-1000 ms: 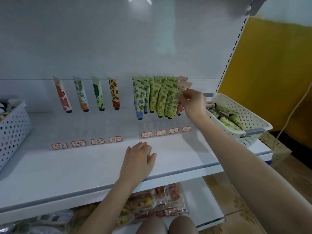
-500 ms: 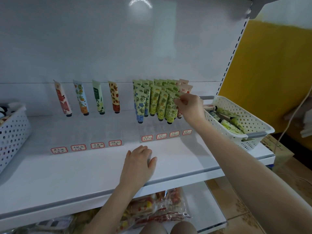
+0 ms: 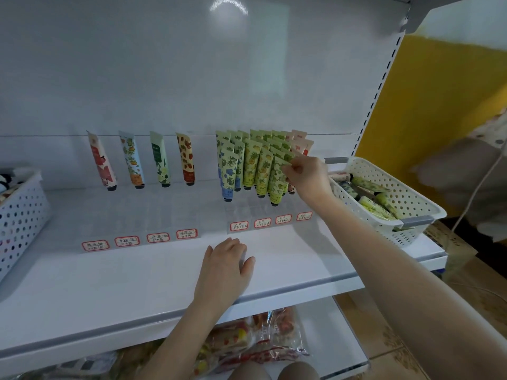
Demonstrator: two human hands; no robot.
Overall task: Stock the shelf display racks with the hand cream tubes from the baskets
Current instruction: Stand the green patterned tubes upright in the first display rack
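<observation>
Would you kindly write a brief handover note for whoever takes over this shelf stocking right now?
Right hand pinches the top of a green tube at the front of the right rack. Left hand rests flat on the shelf.
Done: right rack holds several tubes per lane; left rack holds one per lane.
To do: loose tubes lie in the right basket; left basket contents unclear.

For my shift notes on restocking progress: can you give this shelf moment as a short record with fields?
Right hand: fingers pinch the top of the front green tube in the right rack
Left hand: rests flat on the shelf, holding nothing
Right rack: four rows, several tubes each
Left rack: four single tubes, one per row
Right basket: holds more tubes
Left basket: at the shelf's left edge, contents unclear
</observation>
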